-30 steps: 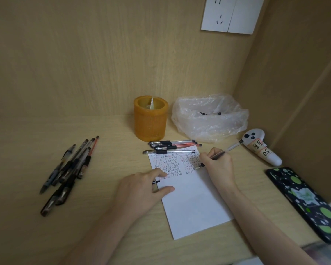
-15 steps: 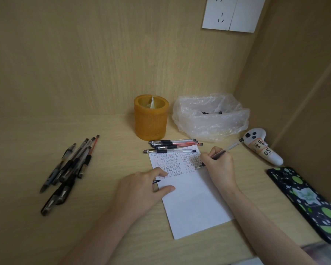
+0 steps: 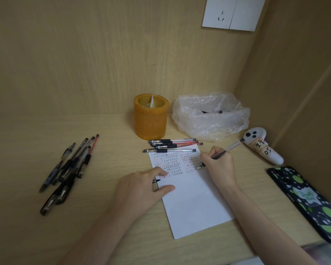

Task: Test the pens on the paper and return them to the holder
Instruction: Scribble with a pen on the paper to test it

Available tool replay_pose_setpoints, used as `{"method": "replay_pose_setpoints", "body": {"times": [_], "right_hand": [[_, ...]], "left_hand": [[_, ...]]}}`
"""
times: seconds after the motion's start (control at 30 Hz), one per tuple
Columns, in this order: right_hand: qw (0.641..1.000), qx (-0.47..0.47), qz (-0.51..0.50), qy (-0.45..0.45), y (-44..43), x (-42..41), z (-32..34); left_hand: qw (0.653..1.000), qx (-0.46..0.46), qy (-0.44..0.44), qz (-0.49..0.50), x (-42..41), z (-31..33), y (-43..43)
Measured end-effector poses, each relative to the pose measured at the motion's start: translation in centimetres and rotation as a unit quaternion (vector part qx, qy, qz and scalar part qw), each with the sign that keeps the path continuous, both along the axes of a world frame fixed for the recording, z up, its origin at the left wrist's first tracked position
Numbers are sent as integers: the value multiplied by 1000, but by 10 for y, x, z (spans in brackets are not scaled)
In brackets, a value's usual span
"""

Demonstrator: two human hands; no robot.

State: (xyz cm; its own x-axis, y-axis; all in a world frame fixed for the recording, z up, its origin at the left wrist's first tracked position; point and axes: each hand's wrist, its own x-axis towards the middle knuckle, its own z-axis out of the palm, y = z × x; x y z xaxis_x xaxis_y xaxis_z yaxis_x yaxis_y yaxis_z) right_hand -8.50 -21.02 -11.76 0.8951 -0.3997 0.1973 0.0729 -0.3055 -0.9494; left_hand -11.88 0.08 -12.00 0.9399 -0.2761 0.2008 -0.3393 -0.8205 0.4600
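Note:
A white paper (image 3: pixel 191 203) lies on the desk, its upper part covered with small black and red marks. My right hand (image 3: pixel 219 167) grips a clear pen (image 3: pixel 227 149) with its tip on the paper's right side. My left hand (image 3: pixel 141 190) rests on the paper's left edge, and a small black pen cap (image 3: pixel 156 181) pokes out between its thumb and forefinger. Several tested pens (image 3: pixel 173 145) lie along the paper's top edge. A pile of several dark pens (image 3: pixel 69 169) lies at the left. The orange holder (image 3: pixel 151 116) stands behind the paper.
A crumpled clear plastic bag (image 3: pixel 210 115) with a dark pen inside sits right of the holder. A white controller (image 3: pixel 262 148) lies by the right wall, and a black phone with green spots (image 3: pixel 306 201) near the front right. A wall socket (image 3: pixel 230 12) is above.
My right hand makes only tiny strokes with the pen on the paper. My left hand stays where it was. The view shifts slightly.

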Motion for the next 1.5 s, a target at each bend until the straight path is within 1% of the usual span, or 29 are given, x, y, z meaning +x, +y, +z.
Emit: {"method": "replay_pose_setpoints", "body": {"times": [0.57, 0.83, 1.0, 1.13, 1.5], "right_hand": [[1000, 15, -6, -2, -1, 0, 1], [1000, 0, 0, -5, -1, -1, 0], [1000, 14, 3, -2, -2, 0, 0], [1000, 1, 10, -2, -1, 0, -1], [1000, 3, 13, -3, -1, -1, 0]], "left_hand": [[1000, -6, 7, -4, -1, 2, 0], [1000, -1, 5, -3, -1, 2, 0], [1000, 1, 3, -2, -1, 2, 0], [1000, 2, 3, -3, -1, 1, 1], [1000, -15, 5, -3, -1, 0, 0]]}}
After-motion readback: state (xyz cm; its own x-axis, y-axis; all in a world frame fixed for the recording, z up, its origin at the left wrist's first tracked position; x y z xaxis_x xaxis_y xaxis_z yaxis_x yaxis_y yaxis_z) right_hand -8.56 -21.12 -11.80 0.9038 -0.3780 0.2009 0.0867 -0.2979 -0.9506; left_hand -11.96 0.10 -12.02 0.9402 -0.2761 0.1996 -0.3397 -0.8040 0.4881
